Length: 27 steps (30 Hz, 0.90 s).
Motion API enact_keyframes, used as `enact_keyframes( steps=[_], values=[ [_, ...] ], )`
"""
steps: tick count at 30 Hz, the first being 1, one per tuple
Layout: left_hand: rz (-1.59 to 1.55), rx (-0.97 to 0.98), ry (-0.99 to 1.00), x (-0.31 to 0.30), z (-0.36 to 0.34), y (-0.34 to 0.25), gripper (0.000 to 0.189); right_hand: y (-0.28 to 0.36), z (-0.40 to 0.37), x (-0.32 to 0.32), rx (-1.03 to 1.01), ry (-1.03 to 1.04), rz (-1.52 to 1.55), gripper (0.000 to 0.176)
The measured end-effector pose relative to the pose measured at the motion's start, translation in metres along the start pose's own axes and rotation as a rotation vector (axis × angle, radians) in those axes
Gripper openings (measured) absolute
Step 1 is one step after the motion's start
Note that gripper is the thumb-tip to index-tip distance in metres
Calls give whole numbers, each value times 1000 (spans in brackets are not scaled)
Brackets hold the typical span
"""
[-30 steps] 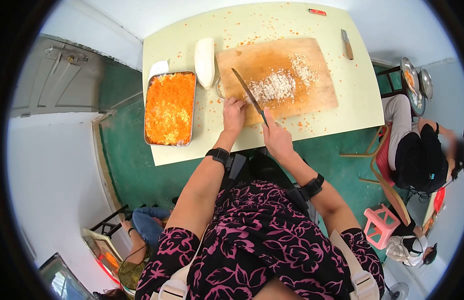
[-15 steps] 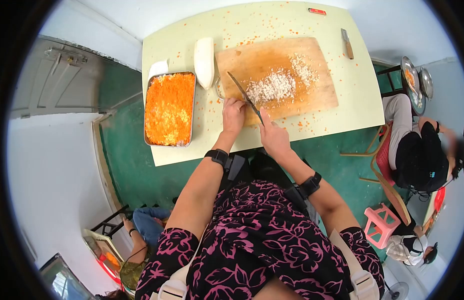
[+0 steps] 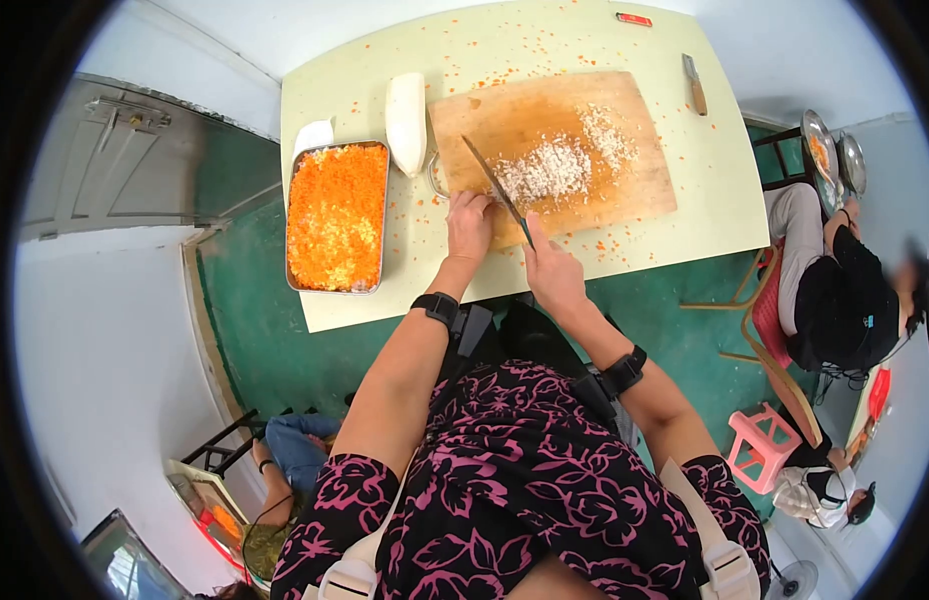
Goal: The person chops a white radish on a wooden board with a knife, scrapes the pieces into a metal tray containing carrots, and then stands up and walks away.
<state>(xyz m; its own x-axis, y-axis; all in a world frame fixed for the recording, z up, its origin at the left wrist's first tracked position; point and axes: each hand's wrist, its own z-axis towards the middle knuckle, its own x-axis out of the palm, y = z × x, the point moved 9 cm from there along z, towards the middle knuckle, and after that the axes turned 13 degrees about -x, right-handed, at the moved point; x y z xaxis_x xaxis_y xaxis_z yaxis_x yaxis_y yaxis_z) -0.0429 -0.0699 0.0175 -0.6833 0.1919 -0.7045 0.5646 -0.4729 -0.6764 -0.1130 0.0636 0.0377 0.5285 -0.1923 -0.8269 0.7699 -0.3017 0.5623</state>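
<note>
A knife [image 3: 497, 181] with a dark blade is held by its handle in my right hand [image 3: 553, 268], its blade slanting up and left over the wooden cutting board [image 3: 555, 100]. My left hand [image 3: 469, 228] rests at the board's lower left edge, fingers curled beside the blade; what they hold, if anything, is hidden. Finely chopped white pieces [image 3: 550, 170] lie in a heap on the board, with more at the upper right. Left of the board lies a thick white peeled vegetable [image 3: 407, 125]. A metal tray [image 3: 386, 215] holds chopped orange and yellow pieces [image 3: 335, 210].
A second knife [image 3: 696, 85] and a red item [image 3: 634, 19] lie on the pale table [image 3: 720, 200], among orange crumbs. People sit at the right [image 3: 855, 300] and lower left [image 3: 285, 465]. A pink stool [image 3: 762, 447] stands on the green floor.
The knife has shifted slightly and its blade stands a little steeper. My hands have moved only slightly. At the right, the seated person's arm has moved.
</note>
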Motion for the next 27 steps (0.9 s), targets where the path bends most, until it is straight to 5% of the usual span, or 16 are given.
enact_keyframes(
  steps=[27],
  values=[
    [-23, -8, -103, -23, -11, 4, 7, -1, 3, 7, 20, 54, -29, 52]
  ],
)
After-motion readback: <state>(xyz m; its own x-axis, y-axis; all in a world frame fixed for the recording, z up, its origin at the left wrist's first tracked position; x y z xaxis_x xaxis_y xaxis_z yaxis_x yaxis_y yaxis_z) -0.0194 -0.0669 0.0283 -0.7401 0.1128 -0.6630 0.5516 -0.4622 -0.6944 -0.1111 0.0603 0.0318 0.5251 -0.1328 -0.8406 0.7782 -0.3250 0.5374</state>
